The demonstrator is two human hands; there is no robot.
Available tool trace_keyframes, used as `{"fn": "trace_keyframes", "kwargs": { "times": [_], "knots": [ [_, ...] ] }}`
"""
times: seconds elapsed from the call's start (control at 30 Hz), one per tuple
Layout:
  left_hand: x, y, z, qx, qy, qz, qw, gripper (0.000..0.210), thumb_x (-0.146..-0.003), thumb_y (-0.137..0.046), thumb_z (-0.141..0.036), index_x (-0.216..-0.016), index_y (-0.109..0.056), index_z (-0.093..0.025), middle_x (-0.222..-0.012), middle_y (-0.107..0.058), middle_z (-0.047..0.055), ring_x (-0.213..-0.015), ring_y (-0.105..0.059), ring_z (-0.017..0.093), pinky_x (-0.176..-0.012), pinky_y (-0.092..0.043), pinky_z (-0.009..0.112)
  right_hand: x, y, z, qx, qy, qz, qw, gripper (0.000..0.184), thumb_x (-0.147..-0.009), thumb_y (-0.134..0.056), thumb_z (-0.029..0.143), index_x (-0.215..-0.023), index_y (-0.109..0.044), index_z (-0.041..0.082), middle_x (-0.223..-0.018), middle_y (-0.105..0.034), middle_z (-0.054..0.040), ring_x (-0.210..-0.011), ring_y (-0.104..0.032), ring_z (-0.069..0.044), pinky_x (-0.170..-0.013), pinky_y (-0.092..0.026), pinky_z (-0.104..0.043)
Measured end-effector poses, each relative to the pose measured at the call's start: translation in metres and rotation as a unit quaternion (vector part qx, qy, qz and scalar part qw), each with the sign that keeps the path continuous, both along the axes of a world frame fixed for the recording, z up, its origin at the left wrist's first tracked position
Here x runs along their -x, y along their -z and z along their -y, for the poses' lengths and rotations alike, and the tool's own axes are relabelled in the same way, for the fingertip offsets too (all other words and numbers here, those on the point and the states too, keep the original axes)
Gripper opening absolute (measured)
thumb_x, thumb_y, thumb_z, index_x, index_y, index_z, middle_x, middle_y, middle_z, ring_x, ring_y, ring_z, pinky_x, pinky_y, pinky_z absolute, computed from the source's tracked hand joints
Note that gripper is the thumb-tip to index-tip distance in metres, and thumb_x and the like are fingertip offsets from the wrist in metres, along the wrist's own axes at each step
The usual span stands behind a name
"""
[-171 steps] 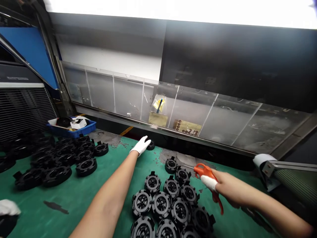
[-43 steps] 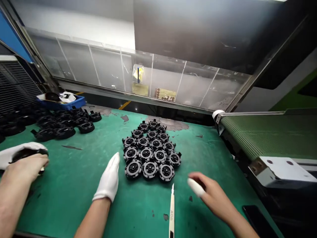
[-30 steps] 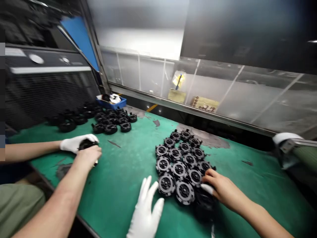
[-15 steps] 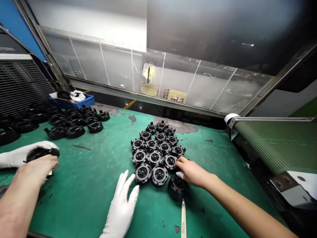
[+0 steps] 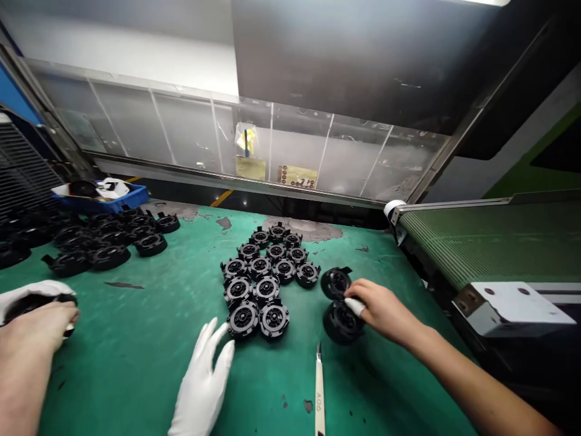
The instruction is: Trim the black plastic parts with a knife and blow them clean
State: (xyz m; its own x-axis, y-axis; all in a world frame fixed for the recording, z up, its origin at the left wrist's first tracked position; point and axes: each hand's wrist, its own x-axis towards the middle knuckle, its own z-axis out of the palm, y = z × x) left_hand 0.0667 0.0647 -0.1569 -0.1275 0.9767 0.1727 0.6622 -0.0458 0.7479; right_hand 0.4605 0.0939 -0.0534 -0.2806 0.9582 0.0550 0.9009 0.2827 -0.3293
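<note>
My left hand [image 5: 204,375], in a white glove, rests on the green tabletop with fingers spread. Its fingertips are beside a cluster of round black plastic parts [image 5: 265,289], which have notched rims and small tabs. My right hand [image 5: 379,306] is bare except for a white cover on one finger. It is closed on two of these round black parts [image 5: 344,321], one behind the other, to the right of the cluster. A pale-handled craft knife [image 5: 319,387] marked A06 lies between my hands, its blade pointing away from me.
At the left edge another person's hands [image 5: 40,315], one gloved, hold a black part. More black parts [image 5: 109,255] and a blue bin [image 5: 131,198] stand at the back left. On the right is a green conveyor belt [image 5: 490,242] with a white metal bracket [image 5: 517,306].
My right hand has drawn two round black parts rightward, away from the cluster. My left hand stays open beside the cluster. The view has turned slightly right.
</note>
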Motion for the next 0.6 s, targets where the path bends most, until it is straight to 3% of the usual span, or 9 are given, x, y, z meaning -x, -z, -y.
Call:
{"fn": "trace_keyframes", "kwargs": {
  "times": [0.13,0.23,0.33,0.4,0.47,0.6],
  "knots": [
    [0.003,-0.002,-0.004,0.034,-0.008,-0.009,0.999,0.051,-0.092,-0.043,-0.06,-0.133,-0.057,-0.033,-0.159,-0.039,-0.002,-0.152,-0.028,0.026,-0.126,-0.021,0.05,-0.048,0.022,0.026,0.009,0.086,0.009,0.996,0.032,-0.083,-0.05,0.005,-0.105,-0.068,0.019,-0.109,-0.066,-0.01,-0.098,-0.065,-0.024,-0.085,-0.048,-0.033],
    [0.004,-0.001,-0.011,0.045,-0.01,-0.027,0.999,0.051,-0.091,-0.042,-0.062,-0.132,-0.056,-0.035,-0.159,-0.039,-0.004,-0.151,-0.028,0.026,-0.127,-0.02,0.051,-0.062,0.048,0.037,0.017,0.114,-0.006,0.993,0.037,-0.08,-0.05,0.002,-0.107,-0.069,0.019,-0.109,-0.067,-0.0101,-0.099,-0.065,-0.024,-0.085,-0.048,-0.033],
    [0.002,-0.002,-0.015,0.052,-0.002,-0.042,0.998,0.053,-0.091,-0.041,-0.063,-0.134,-0.053,-0.034,-0.159,-0.039,-0.003,-0.151,-0.028,0.026,-0.127,-0.02,0.05,-0.068,0.053,0.04,0.009,0.122,-0.05,0.991,0.029,-0.084,-0.053,0.009,-0.104,-0.071,0.02,-0.106,-0.069,-0.0087,-0.099,-0.065,-0.024,-0.086,-0.048,-0.033],
    [0.001,-0.003,-0.016,0.06,-0.002,-0.05,0.997,0.054,-0.09,-0.041,-0.063,-0.134,-0.053,-0.033,-0.158,-0.041,-0.002,-0.151,-0.029,0.026,-0.127,-0.02,0.049,-0.072,0.039,0.046,-0.004,0.127,-0.094,0.987,0.022,-0.088,-0.055,0.016,-0.101,-0.072,0.02,-0.102,-0.07,-0.0081,-0.097,-0.065,-0.024,-0.086,-0.049,-0.034],
    [0.003,-0.004,-0.017,0.065,-0.007,-0.062,0.996,0.055,-0.091,-0.041,-0.064,-0.133,-0.053,-0.032,-0.157,-0.042,-0.001,-0.15,-0.031,0.026,-0.127,-0.021,0.049,-0.077,0.013,0.059,-0.024,0.134,-0.148,0.98,0.02,-0.092,-0.054,0.024,-0.1,-0.071,0.021,-0.102,-0.071,-0.0072,-0.097,-0.066,-0.023,-0.087,-0.05,-0.033],
    [0.011,-0.006,-0.019,0.029,-0.008,-0.109,0.994,0.051,-0.095,-0.038,-0.061,-0.133,-0.053,-0.029,-0.151,-0.049,0.003,-0.144,-0.042,0.027,-0.125,-0.028,0.048,-0.108,-0.047,0.125,-0.069,0.166,-0.263,0.948,0.023,-0.092,-0.057,0.039,-0.107,-0.069,0.025,-0.108,-0.071,-0.005,-0.098,-0.068,-0.023,-0.083,-0.055,-0.032]
  ]
}}
